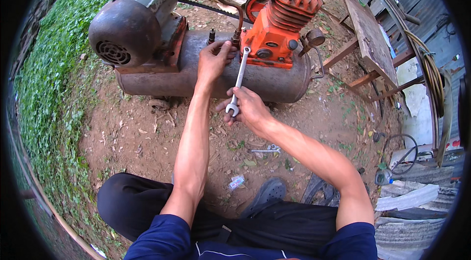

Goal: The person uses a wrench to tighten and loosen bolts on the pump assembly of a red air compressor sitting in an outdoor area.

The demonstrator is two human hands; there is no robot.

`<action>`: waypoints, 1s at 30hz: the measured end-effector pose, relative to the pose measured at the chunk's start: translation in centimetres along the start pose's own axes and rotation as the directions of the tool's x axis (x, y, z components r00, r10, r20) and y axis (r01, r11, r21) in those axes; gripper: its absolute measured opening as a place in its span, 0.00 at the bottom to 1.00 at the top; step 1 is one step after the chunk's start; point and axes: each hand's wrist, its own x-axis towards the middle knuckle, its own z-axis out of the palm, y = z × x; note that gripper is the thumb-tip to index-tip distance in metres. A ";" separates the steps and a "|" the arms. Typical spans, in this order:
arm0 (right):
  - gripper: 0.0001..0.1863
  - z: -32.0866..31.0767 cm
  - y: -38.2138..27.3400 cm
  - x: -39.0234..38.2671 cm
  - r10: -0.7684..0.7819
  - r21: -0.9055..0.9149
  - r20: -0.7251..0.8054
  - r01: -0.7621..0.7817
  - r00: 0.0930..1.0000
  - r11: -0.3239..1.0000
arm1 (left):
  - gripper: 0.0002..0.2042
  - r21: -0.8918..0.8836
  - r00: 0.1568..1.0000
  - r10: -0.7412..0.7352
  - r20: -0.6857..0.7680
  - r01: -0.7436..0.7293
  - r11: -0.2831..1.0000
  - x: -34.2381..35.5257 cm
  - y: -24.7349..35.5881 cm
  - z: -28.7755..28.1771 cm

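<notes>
An air compressor with a rusty grey tank (211, 81) lies across the ground in front of me. Its orange pump (279, 24) sits on the tank's right half. My right hand (248, 105) grips a combination wrench (241, 76) near its open jaw. The wrench's ring end reaches up to the lower left corner of the pump's base; whether it sits on a bolt there is too small to tell. My left hand (214, 65) is on top of the tank, fingers bent against the fitting (236, 39) under the copper-coloured pipe. What its fingertips pinch is hidden.
A grey electric motor (132, 19) stands on the tank's left, a black belt (208, 7) behind. A pressure gauge (315, 38) sticks up right of the pump. More wrenches (267, 150) lie on the dirt near my shoe (267, 196). A wooden table (368, 34) leans at the right.
</notes>
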 end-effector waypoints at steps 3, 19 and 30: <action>0.13 0.7 -0.8 0.6 0.039 0.032 0.045 -0.041 0.998 0.999 | 0.13 0.136 0.992 0.074 0.100 -0.087 0.987 -0.2 -0.3 -0.3; 0.15 1.6 1.3 2.4 -0.095 0.335 0.084 0.061 0.992 0.940 | 0.18 0.284 0.966 -0.051 0.254 -0.024 0.959 -0.3 0.8 0.0; 0.17 -0.3 0.3 0.0 -0.002 0.120 -0.047 0.007 0.999 0.993 | 0.18 0.401 0.971 -0.016 0.238 -0.083 0.913 -0.4 0.8 0.2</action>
